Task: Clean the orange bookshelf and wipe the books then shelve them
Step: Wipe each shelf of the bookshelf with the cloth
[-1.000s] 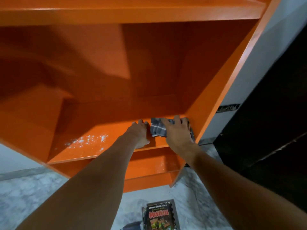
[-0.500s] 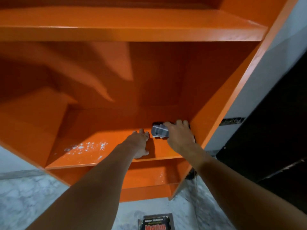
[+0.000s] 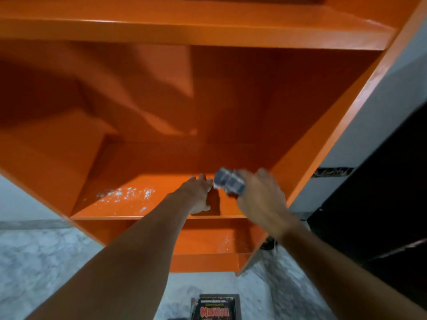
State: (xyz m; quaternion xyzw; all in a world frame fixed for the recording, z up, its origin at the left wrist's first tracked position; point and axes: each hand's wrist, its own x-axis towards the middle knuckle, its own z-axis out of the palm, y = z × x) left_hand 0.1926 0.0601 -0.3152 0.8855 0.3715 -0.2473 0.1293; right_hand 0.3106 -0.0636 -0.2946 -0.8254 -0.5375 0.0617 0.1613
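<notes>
The right hand (image 3: 261, 197) has pulled the bunched checked cloth (image 3: 227, 182) out of the orange bookshelf's (image 3: 231, 31) right corner, its blurred fingers curled round it. The left hand (image 3: 198, 196) lies flat, fingers straight, near the shelf board's (image 3: 161, 205) front edge. Open board runs left to white dust (image 3: 126, 194). A book (image 3: 216, 308) lies on the floor (image 3: 46, 262) below.

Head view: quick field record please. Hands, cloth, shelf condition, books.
left hand: fingers straight, resting on the shelf board
right hand: grips the cloth, motion-blurred
cloth: checked, bunched, near the board's right end; contact with the board unclear
bookshelf: orange, no books on the visible boards
dust patch: white specks on the same board, left of both hands, unwiped
book: on the floor below the shelf, cover up
</notes>
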